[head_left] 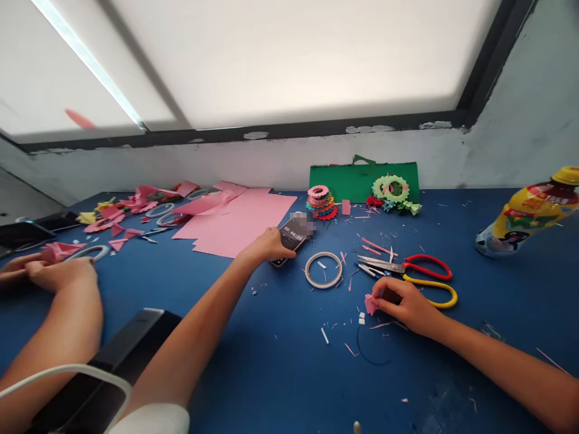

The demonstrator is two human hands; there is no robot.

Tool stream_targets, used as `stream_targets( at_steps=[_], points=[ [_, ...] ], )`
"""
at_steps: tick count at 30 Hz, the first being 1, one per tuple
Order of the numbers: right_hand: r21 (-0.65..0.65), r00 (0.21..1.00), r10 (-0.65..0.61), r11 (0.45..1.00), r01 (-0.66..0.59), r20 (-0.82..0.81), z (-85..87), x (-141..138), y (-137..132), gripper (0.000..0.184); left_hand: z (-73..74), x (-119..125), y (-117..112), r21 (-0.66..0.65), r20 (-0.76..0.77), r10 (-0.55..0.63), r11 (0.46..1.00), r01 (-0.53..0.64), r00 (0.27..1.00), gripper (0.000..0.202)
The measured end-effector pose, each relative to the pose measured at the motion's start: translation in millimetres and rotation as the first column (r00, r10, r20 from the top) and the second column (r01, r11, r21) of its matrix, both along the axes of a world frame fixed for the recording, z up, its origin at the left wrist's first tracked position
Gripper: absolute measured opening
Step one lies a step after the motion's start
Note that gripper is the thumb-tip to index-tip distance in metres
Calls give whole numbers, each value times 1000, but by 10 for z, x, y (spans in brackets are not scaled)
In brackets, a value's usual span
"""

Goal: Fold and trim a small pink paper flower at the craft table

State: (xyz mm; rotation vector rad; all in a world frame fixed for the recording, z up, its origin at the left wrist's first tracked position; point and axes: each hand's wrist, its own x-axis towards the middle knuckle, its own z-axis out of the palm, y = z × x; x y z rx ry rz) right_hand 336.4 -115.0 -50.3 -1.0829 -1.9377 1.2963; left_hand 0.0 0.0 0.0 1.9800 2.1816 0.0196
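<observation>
My left hand (pixel 270 245) is closed around the lower end of a phone (pixel 293 234), which shows a running time on its screen and is tilted over the blue table. Between the thumb and fingers of my right hand (pixel 409 303) is a small piece of folded pink paper (pixel 370 305). Just beyond that hand lie scissors (pixel 398 267) with one red and one yellow handle, blades partly spread. A roll of tape (pixel 323 270) rests flat between my two hands. Pink paper sheets (pixel 239 220) are spread behind my left forearm.
Stacked paper rings (pixel 322 204) and a green card (pixel 344 178) stand by the wall. A tilted drink bottle (pixel 527 217) is at the right. Another person's hands (pixel 58 271) hold pink paper at the left, near a black box (pixel 136 343). Paper scraps litter the blue table (pixel 271 374).
</observation>
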Motion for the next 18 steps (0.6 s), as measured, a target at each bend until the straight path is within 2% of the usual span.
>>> stream_targets(
  at_steps=[3, 6, 10, 15, 18],
  points=[
    [1, 1000, 0, 1000, 0, 19, -3, 6, 4, 23, 40, 24, -44, -81, -79, -27, 996, 21, 996, 78],
    [-21, 1000, 15, 1000, -14, 8, 8, 7, -1, 23, 99, 42, -85, -142, -144, -42, 990, 21, 989, 74],
    [-53, 999, 11, 999, -9, 40, 4, 19, 5, 25, 170, 47, -119, -162, -188, -47, 987, 16, 981, 71],
    [-84, 997, 30, 996, -24, 68, -78, 70, 41, 27, 120, 128, -116, -87, -172, -32, 996, 17, 985, 77],
    [-93, 995, 22, 996, -13, 96, -116, 96, 55, 28, 20, 208, -104, 14, -169, -4, 1000, 7, 986, 63]
  ],
)
